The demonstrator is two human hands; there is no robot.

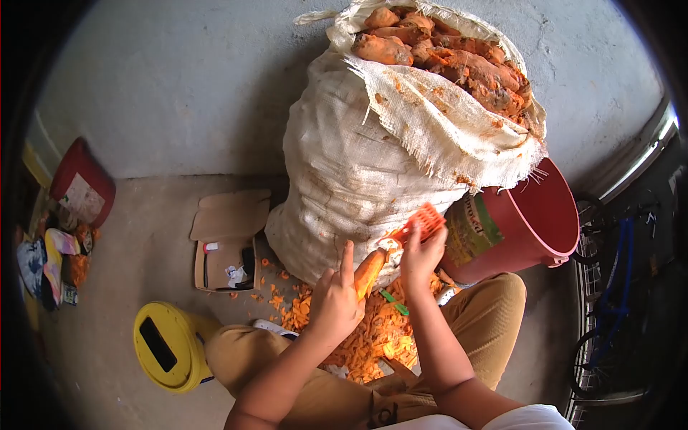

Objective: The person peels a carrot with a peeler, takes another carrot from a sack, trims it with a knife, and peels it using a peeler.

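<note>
My left hand (337,304) is wrapped around a carrot (369,272), its index finger stretched along beside it. The carrot's tip points up and away from me, and its surface looks bright orange. In my right hand (421,259) is an orange plastic peeler (428,221) with a slotted, grid-like end, held close to the carrot's tip. Below both hands lies a heap of orange peelings (373,340) between my legs, with a green strip-like object (395,302) on top. Just beyond stands a tall white woven sack (351,158), its open top full of carrots (459,61).
A dark red bucket (512,236) leans beside the sack on the right. To the left are an open cardboard box (222,261) and a yellow bucket (163,347) with a phone-like black object (158,344) on its lid. A red container (84,183) is at far left.
</note>
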